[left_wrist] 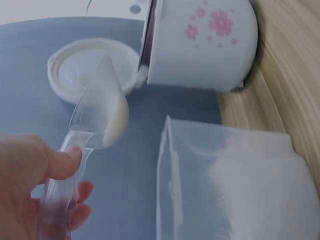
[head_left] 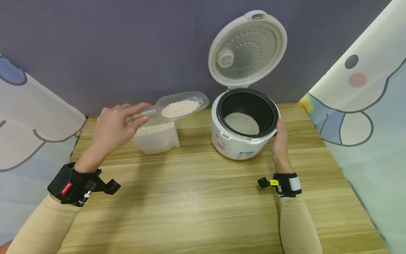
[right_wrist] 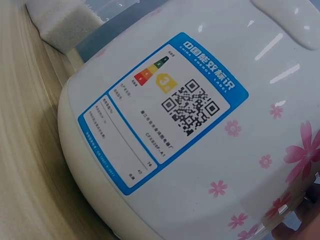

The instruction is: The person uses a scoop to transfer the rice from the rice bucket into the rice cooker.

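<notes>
A clear scoop [head_left: 182, 106] full of white rice is held by its handle in my left hand [head_left: 115, 123], which pinches it between thumb and fingers. The scoop hangs above a translucent rice container [head_left: 157, 141], its tip toward the cooker; the left wrist view shows the scoop [left_wrist: 102, 110] and grip closely. The white rice cooker [head_left: 233, 148] has its lid [head_left: 248, 49] raised and rice [head_left: 242, 123] at the bottom of its dark inner pot [head_left: 266, 109]. My right hand [head_left: 280, 141] rests against the cooker's right side, fingers partly hidden behind it.
A wooden tabletop [head_left: 203, 204] carries the cooker and container. Behind them rises a grey-blue panel [head_left: 127, 53], with cartoon-printed cloth [head_left: 364, 116] on both sides. The open lid leans back close to the panel. An energy label [right_wrist: 162, 115] is on the cooker's wall.
</notes>
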`<state>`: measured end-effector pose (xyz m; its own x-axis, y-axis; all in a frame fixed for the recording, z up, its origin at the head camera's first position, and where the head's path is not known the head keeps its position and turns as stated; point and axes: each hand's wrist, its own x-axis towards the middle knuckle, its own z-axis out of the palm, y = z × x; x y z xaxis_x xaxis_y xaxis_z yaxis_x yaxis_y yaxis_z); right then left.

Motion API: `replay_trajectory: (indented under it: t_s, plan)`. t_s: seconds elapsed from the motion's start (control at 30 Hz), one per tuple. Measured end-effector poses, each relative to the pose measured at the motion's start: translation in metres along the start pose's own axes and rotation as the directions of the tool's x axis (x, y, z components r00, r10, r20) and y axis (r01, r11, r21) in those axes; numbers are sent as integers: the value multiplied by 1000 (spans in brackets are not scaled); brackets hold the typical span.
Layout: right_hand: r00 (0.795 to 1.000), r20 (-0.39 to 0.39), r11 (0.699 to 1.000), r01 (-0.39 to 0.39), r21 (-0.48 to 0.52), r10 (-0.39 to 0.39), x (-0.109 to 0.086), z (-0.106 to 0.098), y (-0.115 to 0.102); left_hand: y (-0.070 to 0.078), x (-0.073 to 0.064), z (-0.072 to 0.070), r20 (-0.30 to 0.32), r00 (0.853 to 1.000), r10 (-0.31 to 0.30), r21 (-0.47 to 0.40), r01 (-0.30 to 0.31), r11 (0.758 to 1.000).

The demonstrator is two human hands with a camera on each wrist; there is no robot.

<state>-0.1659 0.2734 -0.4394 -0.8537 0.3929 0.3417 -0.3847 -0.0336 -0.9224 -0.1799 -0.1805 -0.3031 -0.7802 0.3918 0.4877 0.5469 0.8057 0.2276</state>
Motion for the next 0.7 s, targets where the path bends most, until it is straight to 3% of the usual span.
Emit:
replay_trajectory:
  t_s: [0.23,0.37,0.5,0.7]
  plan:
    - [1000,11,1000,8,0,-8,0,0,0,28,23,5,97,995,-38,26,35,999]
    - [1000,7,1000,9,-3,-9,0,0,0,41,34,11,118,992,-44,44,39,998]
    - [1000,6,1000,14,-6,-14,0,0,0,50,42,17,99,995,-1,69,-5,998]
    - [1000,16,1000,23,-17,-23,1,-1,1,59,52,26,13,994,111,125,-112,986]
